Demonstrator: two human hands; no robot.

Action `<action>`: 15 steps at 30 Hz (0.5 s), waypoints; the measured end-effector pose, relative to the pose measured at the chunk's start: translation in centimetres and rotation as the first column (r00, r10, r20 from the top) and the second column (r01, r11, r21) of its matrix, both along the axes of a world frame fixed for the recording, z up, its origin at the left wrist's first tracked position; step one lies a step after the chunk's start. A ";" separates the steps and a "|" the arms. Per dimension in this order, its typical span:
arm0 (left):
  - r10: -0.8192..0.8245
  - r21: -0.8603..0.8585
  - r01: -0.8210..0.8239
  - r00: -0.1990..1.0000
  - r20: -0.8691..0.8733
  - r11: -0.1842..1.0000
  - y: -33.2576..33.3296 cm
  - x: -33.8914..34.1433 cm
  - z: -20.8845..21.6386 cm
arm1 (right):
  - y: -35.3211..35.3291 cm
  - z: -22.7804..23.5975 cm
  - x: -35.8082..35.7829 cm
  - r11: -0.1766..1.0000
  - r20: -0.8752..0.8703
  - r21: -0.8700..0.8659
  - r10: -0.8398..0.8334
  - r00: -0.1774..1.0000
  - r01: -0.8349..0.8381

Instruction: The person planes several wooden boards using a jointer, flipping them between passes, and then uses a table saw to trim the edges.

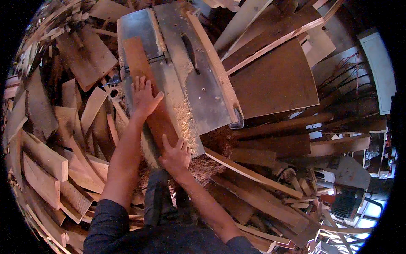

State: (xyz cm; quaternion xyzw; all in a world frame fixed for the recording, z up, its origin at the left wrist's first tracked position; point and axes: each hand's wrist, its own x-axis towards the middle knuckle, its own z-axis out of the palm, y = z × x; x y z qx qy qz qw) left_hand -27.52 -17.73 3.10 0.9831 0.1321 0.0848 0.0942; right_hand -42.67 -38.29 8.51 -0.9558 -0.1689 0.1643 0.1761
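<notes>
A long reddish-brown board (137,59) lies flat along the left bed of a metal woodworking machine (171,25), crossing the gap between its far and near tables. My left hand (145,98) presses on top of the board about midway, palm down with fingers stretched out. Closer to me, my right hand (175,157) rests on the board's near end with its fingers apart. To the right of the board, a dark saw blade (190,53) stands up through the tabletop. Pale sawdust (184,106) coats the strip between board and blade.
A wooden fence (215,67) runs along the machine's right edge. Stacked offcuts and planks (46,169) crowd the left. Wide panels (270,80) lean at the right, with more planks (262,199) below. Shavings (211,165) cover the floor near my legs.
</notes>
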 end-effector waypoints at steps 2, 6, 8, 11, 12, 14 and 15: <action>-0.013 -0.016 0.014 1.000 0.013 1.000 0.2 0.6 0.0 | 0.3 -0.4 0.4 1.000 0.011 -0.010 -0.004 1.000 0.004; -0.010 -0.009 0.010 1.000 -0.023 1.000 0.6 1.5 1.0 | 1.1 -0.3 1.3 0.998 0.027 -0.060 0.020 0.999 -0.018; -0.018 -0.029 0.016 0.998 -0.058 0.999 0.6 1.7 2.4 | 1.4 0.2 1.8 0.999 0.051 -0.035 0.014 0.999 -0.012; -0.024 0.010 0.024 0.999 -0.039 1.000 1.9 2.5 1.2 | 1.8 0.1 2.6 0.999 -0.035 0.009 0.036 0.999 -0.035; -0.033 0.029 0.034 0.999 -0.026 0.999 2.3 2.9 0.2 | 2.3 -1.3 2.4 0.998 0.033 -0.061 0.028 0.999 -0.026; -0.028 0.067 0.030 0.999 -0.039 0.997 2.1 3.3 0.4 | 2.2 -0.5 3.0 1.000 -0.034 -0.006 0.024 0.999 -0.024; -0.025 0.087 0.029 0.999 -0.046 0.996 2.1 3.5 0.4 | 2.0 0.2 3.4 0.999 -0.067 0.024 0.023 0.997 -0.022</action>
